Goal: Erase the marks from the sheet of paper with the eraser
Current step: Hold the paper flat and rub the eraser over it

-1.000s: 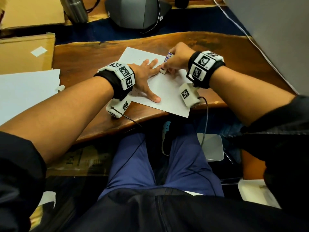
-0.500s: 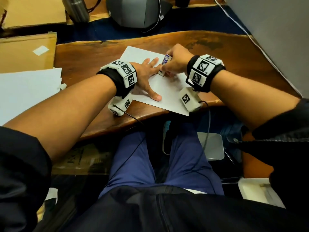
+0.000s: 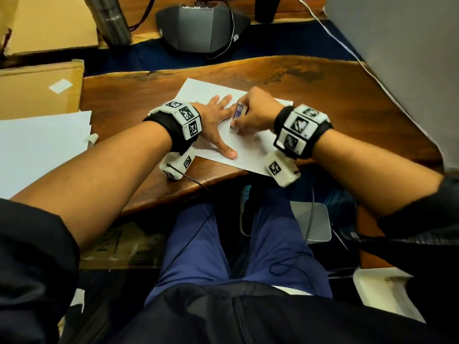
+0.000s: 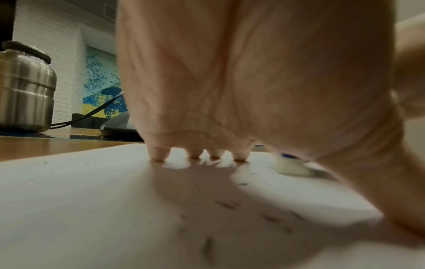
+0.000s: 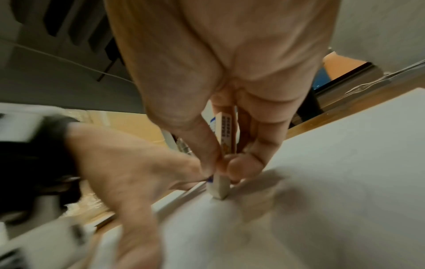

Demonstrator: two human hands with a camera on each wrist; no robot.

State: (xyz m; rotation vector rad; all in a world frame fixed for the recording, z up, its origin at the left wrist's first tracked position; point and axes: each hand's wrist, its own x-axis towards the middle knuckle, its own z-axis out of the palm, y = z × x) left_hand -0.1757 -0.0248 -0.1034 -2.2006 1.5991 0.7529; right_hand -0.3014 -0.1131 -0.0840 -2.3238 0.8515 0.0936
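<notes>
A white sheet of paper (image 3: 250,147) lies on the wooden table (image 3: 347,100) near its front edge. My left hand (image 3: 218,122) lies flat on the sheet with fingers spread, pressing it down; its fingertips (image 4: 158,156) touch the paper. My right hand (image 3: 255,112) pinches a white eraser (image 3: 238,115) in a blue sleeve, held upright with its lower end on the paper just right of the left hand. In the right wrist view the eraser (image 5: 220,185) stands between thumb and fingers, tip on the sheet (image 5: 333,182). Dark pencil marks or crumbs (image 4: 227,205) show under the left palm.
A stack of white paper (image 3: 42,145) and a cardboard box (image 3: 37,90) lie to the left. A steel bottle (image 3: 111,18) and a dark grey device (image 3: 198,26) stand at the back. A grey panel (image 3: 402,58) rises at right.
The right hand with the eraser has shifted slightly left and nearer across the sheet, closer to the left hand. The left hand stays pressed flat on the paper.
</notes>
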